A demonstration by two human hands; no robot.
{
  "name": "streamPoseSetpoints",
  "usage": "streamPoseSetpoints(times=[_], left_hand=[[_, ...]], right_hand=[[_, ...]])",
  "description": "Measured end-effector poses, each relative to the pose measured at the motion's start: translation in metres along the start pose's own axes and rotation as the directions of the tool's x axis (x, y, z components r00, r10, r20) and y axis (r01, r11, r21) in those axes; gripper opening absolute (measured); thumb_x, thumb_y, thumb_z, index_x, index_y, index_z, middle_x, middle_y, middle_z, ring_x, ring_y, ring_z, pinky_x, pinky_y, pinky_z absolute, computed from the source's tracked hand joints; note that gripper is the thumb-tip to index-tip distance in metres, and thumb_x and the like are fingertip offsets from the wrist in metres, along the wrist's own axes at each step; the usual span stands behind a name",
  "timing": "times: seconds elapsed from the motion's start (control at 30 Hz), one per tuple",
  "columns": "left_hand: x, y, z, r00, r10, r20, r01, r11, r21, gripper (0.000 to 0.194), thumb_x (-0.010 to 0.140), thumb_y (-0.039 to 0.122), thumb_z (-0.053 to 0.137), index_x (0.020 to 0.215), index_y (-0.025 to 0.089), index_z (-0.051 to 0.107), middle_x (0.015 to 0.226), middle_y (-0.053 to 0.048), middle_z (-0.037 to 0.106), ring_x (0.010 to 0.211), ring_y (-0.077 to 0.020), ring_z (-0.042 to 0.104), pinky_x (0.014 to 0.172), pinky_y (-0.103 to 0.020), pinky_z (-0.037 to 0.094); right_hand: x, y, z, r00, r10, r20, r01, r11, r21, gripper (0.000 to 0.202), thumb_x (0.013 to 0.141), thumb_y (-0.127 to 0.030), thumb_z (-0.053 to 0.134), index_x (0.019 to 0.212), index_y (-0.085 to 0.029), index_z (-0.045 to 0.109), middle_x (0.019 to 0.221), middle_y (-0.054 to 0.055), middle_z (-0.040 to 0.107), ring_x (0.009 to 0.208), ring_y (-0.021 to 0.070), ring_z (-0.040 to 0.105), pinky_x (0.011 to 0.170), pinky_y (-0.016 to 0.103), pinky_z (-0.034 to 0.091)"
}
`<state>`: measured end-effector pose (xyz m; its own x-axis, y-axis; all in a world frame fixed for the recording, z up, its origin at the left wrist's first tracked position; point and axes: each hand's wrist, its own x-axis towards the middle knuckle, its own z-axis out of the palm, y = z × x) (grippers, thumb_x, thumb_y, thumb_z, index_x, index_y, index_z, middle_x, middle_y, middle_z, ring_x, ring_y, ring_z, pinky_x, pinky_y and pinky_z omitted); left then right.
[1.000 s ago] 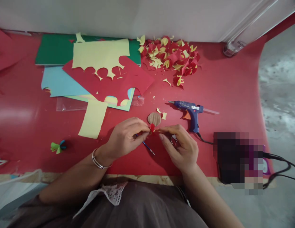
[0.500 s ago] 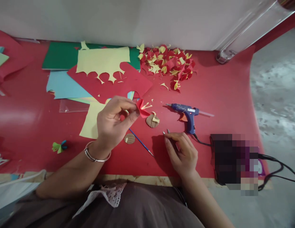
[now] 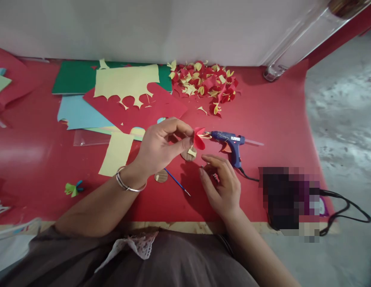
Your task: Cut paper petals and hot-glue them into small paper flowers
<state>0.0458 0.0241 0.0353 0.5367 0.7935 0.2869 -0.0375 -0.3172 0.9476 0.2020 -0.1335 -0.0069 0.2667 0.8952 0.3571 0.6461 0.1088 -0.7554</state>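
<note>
Between thumb and forefinger, my left hand (image 3: pixel 164 147) pinches a red paper flower (image 3: pixel 199 138) with pale yellow stamens pointing right. The flower is above a round wooden disc (image 3: pixel 189 154) that bears a cream paper scrap. My right hand (image 3: pixel 223 183) is to the lower right, its fingers curled round a small metal tool, mostly hidden in the palm. Just beyond the flower lies a blue glue gun (image 3: pixel 227 138), its nozzle pointing left. A blue thin-handled tool (image 3: pixel 178 182) and a second wooden disc (image 3: pixel 160 176) lie between my forearms.
A pile of red and yellow paper pieces (image 3: pixel 205 79) lies at the back. Cut yellow paper (image 3: pixel 125 81) covers red, green and blue sheets. A green paper flower (image 3: pixel 72 189) sits at the left. A dark pixelated object (image 3: pixel 281 199) and cables are at the right.
My left hand has moved right with the red flower, which now points toward the glue gun. My right hand's fingers have shifted, and the metal tips no longer stick out clearly. The view has shifted slightly.
</note>
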Motion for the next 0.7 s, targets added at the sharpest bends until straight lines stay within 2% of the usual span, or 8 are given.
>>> streamPoseSetpoints(times=[0.17,0.23,0.3,0.37,0.47,0.5,0.6,0.7], left_hand=[[0.023,-0.018,-0.001,0.998,0.046,0.039,-0.05,0.993,0.11,0.016,0.093,0.034,0.082,0.085,0.022,0.074,0.086,-0.003,0.076,0.078,-0.0162,0.069,0.07,-0.031,0.058],[0.03,-0.02,0.0,0.996,0.028,0.08,-0.034,0.997,0.07,0.02,0.092,0.038,0.083,0.085,0.022,0.074,0.085,-0.004,0.076,0.076,-0.0161,0.069,0.068,-0.031,0.058],[0.038,-0.021,0.002,0.99,0.013,0.139,-0.015,1.0,0.012,0.023,0.091,0.042,0.085,0.085,0.022,0.074,0.083,-0.003,0.076,0.073,-0.0157,0.068,0.066,-0.031,0.058],[0.048,-0.021,0.005,0.982,0.023,0.186,-0.02,1.0,-0.016,0.024,0.089,0.043,0.087,0.085,0.022,0.074,0.08,-0.002,0.075,0.071,-0.0154,0.068,0.065,-0.031,0.059],[0.074,-0.031,0.012,0.979,0.076,0.188,-0.082,0.996,0.021,0.022,0.088,0.038,0.088,0.085,0.021,0.075,0.079,-0.001,0.073,0.072,-0.0158,0.068,0.068,-0.033,0.059],[0.086,-0.037,0.016,0.981,0.094,0.17,-0.103,0.994,0.046,0.019,0.088,0.034,0.088,0.085,0.02,0.075,0.081,-0.002,0.074,0.074,-0.016,0.069,0.07,-0.033,0.06],[0.122,-0.06,0.028,0.981,0.114,0.156,-0.134,0.983,0.125,0.012,0.087,0.017,0.084,0.08,0.018,0.074,0.082,-0.002,0.075,0.078,-0.0163,0.07,0.076,-0.035,0.059],[0.154,-0.079,0.046,0.977,0.095,0.19,-0.138,0.964,0.226,0.015,0.085,0.006,0.077,0.075,0.017,0.074,0.08,-0.003,0.075,0.077,-0.0165,0.069,0.079,-0.037,0.057]], right_hand=[[0.005,0.001,0.008,0.997,0.076,0.007,-0.076,0.995,0.06,0.041,0.101,-0.023,0.066,0.141,-0.027,0.062,0.145,0.016,0.066,0.092,0.0192,0.075,0.076,0.037,0.065],[0.008,0.001,0.01,0.992,0.129,-0.014,-0.127,0.985,0.115,0.05,0.1,-0.025,0.066,0.149,-0.027,0.056,0.146,0.016,0.066,0.086,0.0173,0.075,0.074,0.035,0.065],[0.01,0.001,0.012,0.982,0.189,0.011,-0.187,0.964,0.188,0.056,0.1,-0.026,0.067,0.154,-0.026,0.052,0.136,0.014,0.072,0.085,0.0169,0.076,0.074,0.033,0.065],[0.012,0.002,0.014,0.975,0.204,0.085,-0.218,0.949,0.227,0.045,0.101,-0.028,0.067,0.145,-0.025,0.06,0.118,0.009,0.079,0.084,0.0169,0.076,0.074,0.03,0.063],[0.013,0.003,0.016,0.978,0.123,0.17,-0.154,0.971,0.185,0.012,0.101,-0.028,0.066,0.108,-0.023,0.074,0.091,0.003,0.079,0.078,0.016,0.074,0.072,0.028,0.059],[0.013,0.003,0.017,0.979,0.093,0.181,-0.123,0.979,0.161,0.011,0.102,-0.027,0.065,0.1,-0.022,0.074,0.085,0.002,0.078,0.076,0.0155,0.072,0.072,0.027,0.057],[0.011,0.003,0.017,0.982,0.042,0.186,-0.064,0.991,0.118,0.014,0.104,-0.026,0.063,0.095,-0.022,0.073,0.084,0.003,0.077,0.075,0.0152,0.071,0.072,0.027,0.056],[0.011,0.004,0.018,0.98,0.006,0.197,-0.027,0.995,0.1,0.014,0.105,-0.024,0.061,0.097,-0.022,0.073,0.085,0.003,0.077,0.077,0.0158,0.072,0.073,0.028,0.056]])
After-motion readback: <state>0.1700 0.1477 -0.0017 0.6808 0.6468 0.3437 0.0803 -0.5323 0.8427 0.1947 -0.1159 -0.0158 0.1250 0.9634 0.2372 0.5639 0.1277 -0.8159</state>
